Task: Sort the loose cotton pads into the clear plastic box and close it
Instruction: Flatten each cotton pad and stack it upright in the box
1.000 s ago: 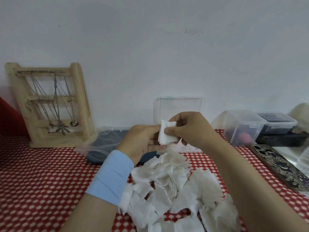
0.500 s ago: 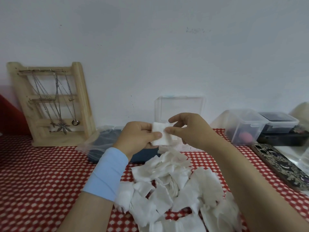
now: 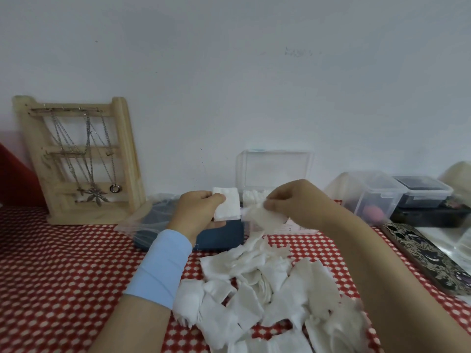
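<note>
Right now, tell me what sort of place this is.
Likely a home dressing table: a wooden necklace rack, a heap of cotton pads on red checked cloth, clear storage boxes behind.

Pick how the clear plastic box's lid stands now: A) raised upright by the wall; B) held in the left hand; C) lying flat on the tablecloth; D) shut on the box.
A: the lid stands upright above the clear plastic box, against the white wall.

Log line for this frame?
left hand: holds square white cotton pads | right hand: pinches blurred white pad | clear plastic box: lid up | loose pad pile: on red checked cloth
</note>
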A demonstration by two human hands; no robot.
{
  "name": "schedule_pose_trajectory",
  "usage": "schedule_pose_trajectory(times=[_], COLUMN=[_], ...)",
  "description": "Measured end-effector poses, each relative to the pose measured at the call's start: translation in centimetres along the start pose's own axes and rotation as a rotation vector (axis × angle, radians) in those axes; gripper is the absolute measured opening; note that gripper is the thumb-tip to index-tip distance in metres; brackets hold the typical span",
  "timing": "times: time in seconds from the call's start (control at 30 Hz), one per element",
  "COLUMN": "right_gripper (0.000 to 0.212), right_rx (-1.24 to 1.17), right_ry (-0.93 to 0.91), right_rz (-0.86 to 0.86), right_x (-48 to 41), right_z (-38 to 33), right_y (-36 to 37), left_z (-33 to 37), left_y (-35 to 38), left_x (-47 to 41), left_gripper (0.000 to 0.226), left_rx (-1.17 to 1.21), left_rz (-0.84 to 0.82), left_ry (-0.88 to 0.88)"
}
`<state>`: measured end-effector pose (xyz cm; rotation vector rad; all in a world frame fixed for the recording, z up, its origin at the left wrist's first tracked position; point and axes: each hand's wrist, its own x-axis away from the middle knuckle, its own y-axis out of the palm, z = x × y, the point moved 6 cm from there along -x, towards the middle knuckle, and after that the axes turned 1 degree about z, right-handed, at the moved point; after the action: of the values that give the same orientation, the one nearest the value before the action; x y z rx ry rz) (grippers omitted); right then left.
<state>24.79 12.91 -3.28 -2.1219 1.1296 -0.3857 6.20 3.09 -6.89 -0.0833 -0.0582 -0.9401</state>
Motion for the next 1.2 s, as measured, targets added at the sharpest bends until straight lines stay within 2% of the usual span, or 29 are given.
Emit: schedule_pose_trajectory(times=[0.1,0.33,0.4,0.47,0.57,0.63,0.77,0.87,1.0,1.1,1.2], right_gripper=[0.01,0.011,0.012,0.014,0.017,0.015,0.012,0.011,0.009,0.004,0.003], right_rx=[-0.198,-0.416,-0.481,-0.639,-0.814,-0.753,-0.453,-0.332,-0.283,-0.226,-0.156], right_ry=[0.024,-0.025,-0.046,-0.075,-0.071,-0.033,0.045,0.076,0.062,0.052,0.003], right_rz=[0.001,-0.248,-0.304,-0.382,-0.425,-0.366,-0.117,-0.017,0.011,0.055,0.231], right_x=[0.6,1.3,1.2,1.4,1.6,1.2,0.3,0.4,0.5,0.4,0.3], right_z=[-0.2,-0.8,-0.8,-1.1,-1.5,-1.2,-0.1,0.3,0.0,-0.1,-0.1], right_y=[-1.1,-0.4,-0.2,0.4,0.6,0.7,0.2,-0.3,-0.7,-0.8,-2.5], left_z=[-0.3,-0.1,-0.2,-0.5,-1.1,-1.2,-0.5,-0.4,-0.2,0.0,-0.3], left_y=[0.0,1.4,2.1,2.1,1.0,0.9,2.3,2.8,3.3,3.1,2.5], left_x=[-0.1,0.4,0.5,0.4,0.0,0.0,1.0,1.3,1.7,1.5,1.1], left_gripper=[0.012,0.002,0.007,0.013,0.009,0.007,0.013,0.022,0.043,0.03,0.017], left_rx=[0.021,0.06,0.069,0.064,0.018,0.055,0.077,0.142,0.228,0.137,0.051], left_rz=[0.023,-0.028,-0.06,-0.022,0.053,-0.005,-0.227,-0.257,-0.3,-0.276,-0.217], left_ry=[0.008,0.006,-0.019,-0.024,-0.021,-0.058,-0.099,-0.116,-0.157,-0.091,-0.074])
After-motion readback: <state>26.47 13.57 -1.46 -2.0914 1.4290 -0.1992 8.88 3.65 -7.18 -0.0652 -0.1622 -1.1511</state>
